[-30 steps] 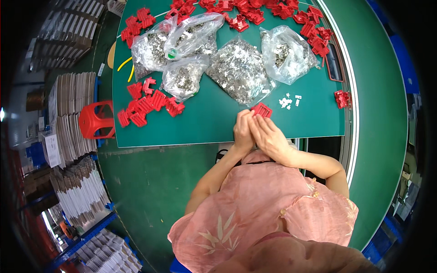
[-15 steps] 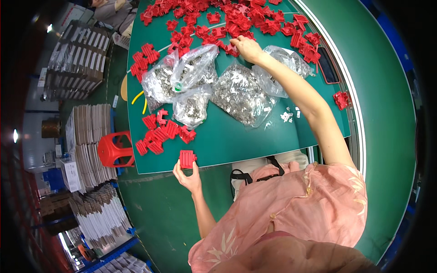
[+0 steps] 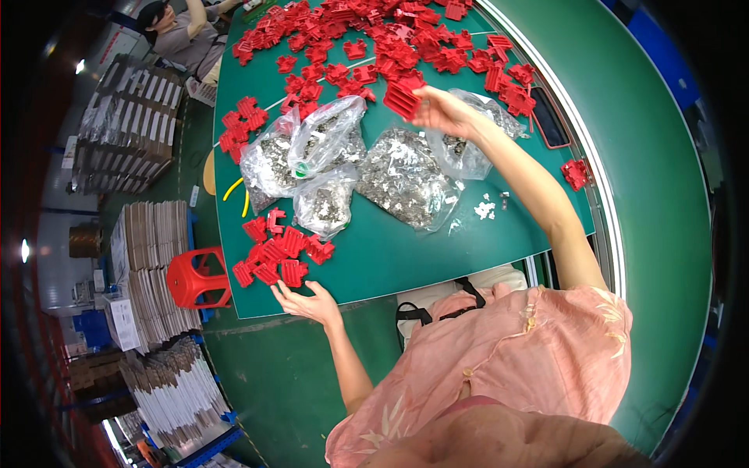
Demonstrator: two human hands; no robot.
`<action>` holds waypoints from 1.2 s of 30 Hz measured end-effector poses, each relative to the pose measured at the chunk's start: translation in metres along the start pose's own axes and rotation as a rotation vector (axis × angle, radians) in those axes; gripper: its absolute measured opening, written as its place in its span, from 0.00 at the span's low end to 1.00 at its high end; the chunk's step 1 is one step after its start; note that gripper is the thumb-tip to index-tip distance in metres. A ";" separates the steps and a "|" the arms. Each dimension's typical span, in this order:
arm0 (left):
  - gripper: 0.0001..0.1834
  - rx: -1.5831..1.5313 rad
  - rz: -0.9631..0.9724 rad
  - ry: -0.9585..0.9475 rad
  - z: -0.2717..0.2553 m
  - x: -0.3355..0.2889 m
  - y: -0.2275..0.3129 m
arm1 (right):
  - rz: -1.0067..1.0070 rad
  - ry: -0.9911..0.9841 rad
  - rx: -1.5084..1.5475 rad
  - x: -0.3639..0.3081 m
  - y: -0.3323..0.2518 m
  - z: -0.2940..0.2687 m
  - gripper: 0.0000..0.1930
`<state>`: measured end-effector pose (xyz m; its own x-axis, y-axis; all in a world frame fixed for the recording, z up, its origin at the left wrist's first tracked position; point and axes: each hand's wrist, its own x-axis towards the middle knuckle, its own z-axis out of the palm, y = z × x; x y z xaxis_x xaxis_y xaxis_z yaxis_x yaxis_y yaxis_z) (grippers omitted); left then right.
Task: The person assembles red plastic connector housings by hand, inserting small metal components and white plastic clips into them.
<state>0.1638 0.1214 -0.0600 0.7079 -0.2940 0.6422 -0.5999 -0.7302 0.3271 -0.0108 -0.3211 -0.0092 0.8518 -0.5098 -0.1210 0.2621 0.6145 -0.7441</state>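
Over the far part of the green table, my right hand [image 3: 446, 113] grips a ribbed red plastic part [image 3: 401, 102] at its edge. My left hand [image 3: 309, 303] is at the near edge with fingers spread, just below another red plastic part [image 3: 293, 273] that lies at the border of a small group of red parts [image 3: 271, 248]. Between my hands lie clear plastic bags [image 3: 409, 178] filled with small metallic and white pieces. A large heap of red parts [image 3: 406, 37] covers the far end.
A phone [image 3: 551, 117] and a single red part [image 3: 575, 175] lie along the right edge. White bits [image 3: 484, 209] are scattered near the bags. To the left stand a red stool [image 3: 197, 278] and stacked cardboard [image 3: 157, 257]. Another person [image 3: 187, 37] works at the far left.
My left hand has set its red part down by the small group and opened, moving left. My right hand has lifted a red part from the heap.
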 end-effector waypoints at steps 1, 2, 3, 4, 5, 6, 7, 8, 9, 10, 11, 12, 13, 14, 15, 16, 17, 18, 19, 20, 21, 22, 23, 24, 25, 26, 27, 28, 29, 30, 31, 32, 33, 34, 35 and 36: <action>0.30 -0.043 0.032 0.027 -0.005 0.001 0.012 | 0.060 -0.136 0.127 -0.022 0.001 0.006 0.15; 0.27 -0.221 0.074 0.026 -0.005 0.000 0.030 | 0.113 -0.108 0.179 -0.045 0.003 0.011 0.17; 0.26 -0.297 0.134 -0.023 -0.007 -0.002 0.049 | 0.150 -0.182 0.259 -0.065 0.008 0.016 0.19; 0.27 -0.414 0.216 -0.085 -0.007 -0.003 0.069 | 0.174 -0.125 0.303 -0.082 0.015 0.022 0.21; 0.29 -0.526 0.261 -0.168 -0.007 -0.005 0.089 | 0.209 -0.216 0.314 -0.098 0.018 0.024 0.22; 0.29 -0.625 0.273 -0.253 -0.008 -0.010 0.109 | 0.233 -0.191 0.347 -0.112 0.026 0.027 0.22; 0.29 -0.718 0.274 -0.344 -0.009 -0.015 0.131 | 0.250 -0.179 0.382 -0.124 0.033 0.030 0.23; 0.30 -0.813 0.282 -0.404 -0.010 -0.020 0.149 | 0.243 -0.232 0.388 -0.134 0.041 0.031 0.23; 0.30 -0.895 0.260 -0.490 -0.012 -0.025 0.165 | 0.230 -0.230 0.368 -0.144 0.051 0.033 0.23; 0.31 -0.953 0.236 -0.557 -0.015 -0.031 0.178 | 0.184 -0.154 0.288 -0.157 0.062 0.035 0.23; 0.32 -0.993 0.181 -0.646 -0.017 -0.036 0.189 | 0.127 -0.090 0.208 -0.169 0.075 0.038 0.22; 0.33 -1.113 0.120 -0.729 -0.017 -0.043 0.200 | 0.054 -0.040 0.209 -0.180 0.088 0.043 0.20; 0.33 -1.215 0.033 -0.802 -0.017 -0.050 0.208 | 0.014 -0.005 0.173 -0.191 0.102 0.049 0.19; 0.33 -1.257 -0.066 -0.872 -0.017 -0.056 0.212 | -0.029 0.059 -0.026 -0.202 0.111 0.052 0.19; 0.33 -1.297 -0.165 -0.941 -0.015 -0.062 0.215 | -0.035 0.152 -0.233 -0.211 0.117 0.055 0.19; 0.32 -1.360 -0.264 -0.993 -0.013 -0.065 0.214 | -0.138 0.093 -0.275 -0.221 0.122 0.057 0.18; 0.31 -1.401 -0.379 -1.054 -0.011 -0.068 0.212 | -0.196 0.160 -0.502 -0.228 0.126 0.059 0.17; 0.31 -1.415 -0.420 -1.051 -0.010 -0.072 0.209 | -0.218 0.171 -0.653 -0.237 0.126 0.059 0.16; 0.31 -1.420 -0.420 -1.064 -0.009 -0.074 0.205 | -0.227 0.193 -0.809 -0.244 0.125 0.058 0.15; 0.32 -1.398 -0.387 -1.081 -0.006 -0.076 0.201 | -0.195 0.239 -0.890 -0.249 0.121 0.055 0.15; 0.33 -1.376 -0.352 -1.094 -0.003 -0.077 0.197 | -0.193 0.272 -0.962 -0.252 0.116 0.049 0.15; 0.36 -1.210 -0.293 -1.078 0.002 -0.075 0.192 | -0.347 0.382 -1.110 -0.251 0.111 0.043 0.12; 0.36 -1.251 -0.266 -1.055 0.004 -0.074 0.188 | -0.386 0.504 -1.269 -0.250 0.102 0.032 0.12; 0.37 -1.087 0.002 -0.932 0.007 -0.073 0.184 | -0.529 0.627 -1.365 -0.248 0.094 0.021 0.10; 0.37 -0.915 0.253 -0.792 0.009 -0.073 0.182 | -0.518 0.704 -1.450 -0.249 0.085 0.011 0.10; 0.39 -0.927 0.269 -0.770 0.011 -0.076 0.182 | -0.467 0.759 -1.530 -0.248 0.077 0.001 0.10; 0.39 -0.930 0.268 -0.775 0.012 -0.079 0.183 | -0.463 0.772 -1.571 -0.246 0.072 -0.008 0.09; 0.39 -0.934 0.287 -0.763 0.012 -0.082 0.184 | -0.448 0.746 -1.606 -0.246 0.070 -0.015 0.09; 0.39 -0.939 0.306 -0.749 0.013 -0.085 0.185 | -0.435 0.720 -1.640 -0.244 0.068 -0.020 0.08; 0.39 -0.933 0.329 -0.727 0.014 -0.087 0.186 | -0.435 0.722 -1.641 -0.243 0.068 -0.024 0.08; 0.39 -0.934 0.329 -0.727 0.014 -0.089 0.187 | -0.399 0.695 -1.648 -0.242 0.069 -0.026 0.07; 0.39 -0.952 0.301 -0.728 0.015 -0.090 0.187 | -0.348 0.663 -1.653 -0.241 0.070 -0.028 0.07; 0.39 -0.968 0.268 -0.728 0.015 -0.091 0.187 | -0.360 0.662 -1.657 -0.240 0.070 -0.030 0.07; 0.39 -0.967 0.263 -0.727 0.015 -0.093 0.186 | -0.380 0.645 -1.653 -0.239 0.070 -0.031 0.07; 0.39 -0.983 0.238 -0.733 0.016 -0.094 0.185 | -0.389 0.633 -1.646 -0.238 0.069 -0.032 0.08; 0.39 -0.997 0.212 -0.742 0.015 -0.094 0.183 | -0.397 0.620 -1.648 -0.237 0.069 -0.032 0.08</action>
<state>-0.0075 0.0058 -0.0714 0.4080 -0.8593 0.3085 -0.5177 0.0606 0.8534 -0.2093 -0.1770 -0.0529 0.4803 -0.8267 0.2932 -0.6149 -0.5557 -0.5596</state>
